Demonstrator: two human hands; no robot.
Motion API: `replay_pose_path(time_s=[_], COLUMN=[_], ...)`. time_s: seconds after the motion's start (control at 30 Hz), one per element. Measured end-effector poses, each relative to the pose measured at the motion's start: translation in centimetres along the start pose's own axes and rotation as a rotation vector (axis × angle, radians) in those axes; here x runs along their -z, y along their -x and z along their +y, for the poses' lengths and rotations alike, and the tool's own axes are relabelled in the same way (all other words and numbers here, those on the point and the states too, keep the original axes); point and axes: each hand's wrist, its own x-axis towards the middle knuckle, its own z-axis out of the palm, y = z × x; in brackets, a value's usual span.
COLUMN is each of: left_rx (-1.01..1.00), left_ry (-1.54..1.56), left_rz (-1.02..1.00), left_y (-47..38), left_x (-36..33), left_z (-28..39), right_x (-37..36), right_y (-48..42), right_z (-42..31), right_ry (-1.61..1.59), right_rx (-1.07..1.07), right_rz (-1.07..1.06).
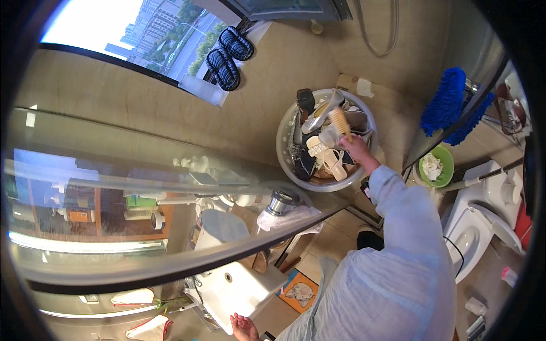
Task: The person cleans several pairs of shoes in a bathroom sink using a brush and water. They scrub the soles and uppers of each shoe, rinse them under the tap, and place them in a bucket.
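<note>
My right hand grips the handle of a light wooden brush, with its bristled head over a round whitish plastic basket. Shoes fill this basket. Among them lie cream strappy sandals, a silver-grey shoe and a dark shoe near the rim. A grey shoe beside the brush is partly covered by my fingers; whether they touch it is unclear. Low in the view, my left hand is beside the white washbasin, fingers loosely curled and apart, holding nothing.
A glass panel edge runs between basket and washbasin. Black slippers rest on the window ledge. To the right are blue fluffy mop-like pads, a green bin with crumpled paper, and a toilet. A shower hose hangs above.
</note>
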Motion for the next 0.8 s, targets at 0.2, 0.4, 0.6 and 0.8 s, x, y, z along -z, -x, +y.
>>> replay_pose_path(time_s=[0.2,0.4,0.6,0.8], left_rx=[-0.03,0.003,0.143,0.532], left_ry=[-0.011,-0.096,-0.171,-0.122], left_rz=[-0.124,-0.353,-0.626,-1.078], left_y=[-0.8,0.8,3.0,5.4], left_x=[-2.9,-4.8,-3.2,-0.7], left_z=[-2.5,-4.5,-5.9,-7.9], right_x=[6.8,9.1,4.2,-6.0], right_y=[8.2,21.7,34.1,43.0], right_z=[-5.2,-8.6,-14.6,-20.5], right_ry=[-1.075,-1.499,-1.52,-1.523], right_rx=[-0.257,-0.159,-0.412,-0.683], right_rz=[0.235,-0.074,-0.13,-0.636])
